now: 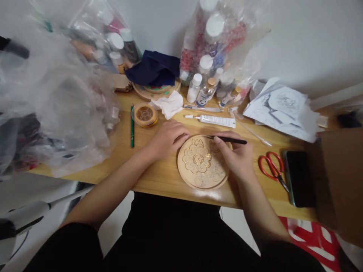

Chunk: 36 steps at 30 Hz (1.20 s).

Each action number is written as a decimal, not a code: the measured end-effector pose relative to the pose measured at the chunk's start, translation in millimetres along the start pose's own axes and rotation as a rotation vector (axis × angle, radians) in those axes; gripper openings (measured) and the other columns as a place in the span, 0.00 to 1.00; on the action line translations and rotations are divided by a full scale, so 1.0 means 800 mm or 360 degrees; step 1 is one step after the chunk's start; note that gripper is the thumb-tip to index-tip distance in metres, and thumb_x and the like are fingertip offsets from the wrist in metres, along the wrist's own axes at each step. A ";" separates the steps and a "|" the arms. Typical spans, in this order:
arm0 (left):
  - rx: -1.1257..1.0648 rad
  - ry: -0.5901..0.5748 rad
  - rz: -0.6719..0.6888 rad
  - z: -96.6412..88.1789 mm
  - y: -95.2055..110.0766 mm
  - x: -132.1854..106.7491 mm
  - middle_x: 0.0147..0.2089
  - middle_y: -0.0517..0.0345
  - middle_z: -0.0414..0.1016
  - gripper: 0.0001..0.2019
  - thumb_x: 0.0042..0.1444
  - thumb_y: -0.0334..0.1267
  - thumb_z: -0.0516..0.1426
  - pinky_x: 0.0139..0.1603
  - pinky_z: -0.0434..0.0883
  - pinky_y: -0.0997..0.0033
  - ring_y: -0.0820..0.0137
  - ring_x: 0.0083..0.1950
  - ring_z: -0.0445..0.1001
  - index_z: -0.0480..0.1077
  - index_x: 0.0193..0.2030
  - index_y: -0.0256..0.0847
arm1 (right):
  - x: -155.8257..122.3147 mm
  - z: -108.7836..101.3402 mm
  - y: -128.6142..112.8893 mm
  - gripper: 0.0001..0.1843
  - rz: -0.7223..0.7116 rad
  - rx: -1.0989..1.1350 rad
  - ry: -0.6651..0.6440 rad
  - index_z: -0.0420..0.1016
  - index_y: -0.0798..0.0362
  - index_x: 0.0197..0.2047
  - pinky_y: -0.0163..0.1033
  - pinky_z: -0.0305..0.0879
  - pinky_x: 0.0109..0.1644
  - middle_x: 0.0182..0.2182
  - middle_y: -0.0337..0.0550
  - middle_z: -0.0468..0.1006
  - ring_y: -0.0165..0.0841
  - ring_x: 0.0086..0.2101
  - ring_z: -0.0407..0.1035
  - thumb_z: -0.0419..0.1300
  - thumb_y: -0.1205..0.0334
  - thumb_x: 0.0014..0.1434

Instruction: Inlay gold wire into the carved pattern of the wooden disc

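Observation:
A round wooden plaque (195, 181) lies flat on the table in front of me, with pencil-drawn flowers on its face. One large flower on it is outlined in thin gold wire (197, 158). Over the plaque's right side, my right hand (236, 155) is closed on slim black tweezers (231, 140), whose tips point left across the far part of the plaque. At the plaque's upper left edge rests my left hand (169, 139); its fingers are curled together, and whatever they may hold is too small to make out.
Behind the plaque are a white glue tube (217, 120), a pen (202, 108), crumpled tissue (170, 105) and a wire spool (145, 115). A green pencil (132, 126) lies left. Red-handled scissors (273, 168), a phone (299, 178) and a cardboard box (343, 181) are right. Small bottles (205, 92) stand behind.

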State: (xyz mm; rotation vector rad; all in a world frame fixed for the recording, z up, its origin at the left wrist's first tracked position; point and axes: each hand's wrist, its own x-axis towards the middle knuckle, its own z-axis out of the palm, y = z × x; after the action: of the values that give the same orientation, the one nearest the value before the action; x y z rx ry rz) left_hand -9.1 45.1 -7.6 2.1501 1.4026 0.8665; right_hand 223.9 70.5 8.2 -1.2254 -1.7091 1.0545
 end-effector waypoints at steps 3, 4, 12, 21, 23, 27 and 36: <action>-0.0085 -0.0022 0.0019 0.000 0.009 -0.003 0.48 0.53 0.81 0.08 0.66 0.36 0.53 0.54 0.72 0.64 0.67 0.51 0.77 0.74 0.41 0.39 | 0.006 0.003 0.010 0.07 0.0065 0.0119 0.0032 0.80 0.49 0.36 0.44 0.76 0.43 0.35 0.43 0.83 0.35 0.37 0.78 0.66 0.56 0.57; -0.0093 -0.0021 0.0013 0.000 0.015 -0.005 0.49 0.53 0.81 0.08 0.66 0.35 0.53 0.53 0.73 0.66 0.68 0.51 0.78 0.74 0.42 0.40 | 0.008 0.004 0.012 0.09 0.0070 0.0164 0.0028 0.80 0.50 0.35 0.44 0.76 0.42 0.35 0.43 0.83 0.35 0.36 0.78 0.66 0.53 0.57; 0.0074 0.0265 -0.0314 0.012 0.081 -0.065 0.46 0.51 0.81 0.08 0.65 0.32 0.52 0.51 0.76 0.58 0.63 0.49 0.79 0.73 0.41 0.41 | 0.013 -0.005 0.003 0.12 -0.0093 0.0396 0.0027 0.80 0.49 0.34 0.44 0.76 0.43 0.34 0.42 0.83 0.34 0.35 0.78 0.68 0.48 0.55; -0.0133 0.0402 -0.0325 -0.010 0.126 -0.095 0.44 0.56 0.79 0.05 0.66 0.34 0.54 0.50 0.76 0.66 0.70 0.47 0.78 0.72 0.42 0.42 | -0.058 -0.034 -0.081 0.08 -0.0627 0.0106 -0.0304 0.82 0.49 0.42 0.38 0.76 0.45 0.37 0.41 0.83 0.31 0.39 0.78 0.66 0.68 0.59; -0.0224 0.0424 -0.0240 -0.017 0.136 -0.091 0.43 0.56 0.79 0.05 0.66 0.32 0.55 0.51 0.76 0.67 0.71 0.47 0.78 0.72 0.42 0.42 | -0.076 -0.032 -0.092 0.10 -0.0739 0.0048 -0.0266 0.81 0.50 0.44 0.38 0.76 0.45 0.38 0.42 0.83 0.31 0.40 0.78 0.65 0.70 0.58; -0.0302 0.0466 -0.0105 -0.020 0.151 -0.083 0.43 0.56 0.80 0.06 0.65 0.30 0.56 0.52 0.75 0.69 0.72 0.48 0.77 0.74 0.43 0.41 | -0.096 -0.028 -0.098 0.14 -0.0852 -0.0013 -0.0131 0.80 0.51 0.45 0.40 0.75 0.46 0.39 0.43 0.82 0.32 0.41 0.77 0.65 0.74 0.57; -0.1002 0.0429 -0.0645 -0.019 0.164 -0.063 0.39 0.58 0.83 0.04 0.59 0.35 0.61 0.48 0.76 0.69 0.70 0.43 0.80 0.78 0.35 0.41 | -0.093 -0.031 -0.101 0.15 -0.1174 -0.0277 -0.0125 0.77 0.56 0.46 0.41 0.73 0.42 0.40 0.49 0.83 0.34 0.40 0.78 0.64 0.78 0.56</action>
State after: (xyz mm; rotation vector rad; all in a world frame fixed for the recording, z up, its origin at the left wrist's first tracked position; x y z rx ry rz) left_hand 50.7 -52.5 74.6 1.2672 1.3759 1.2530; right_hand 238.0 -12.2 83.1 -0.5507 -2.1008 0.5149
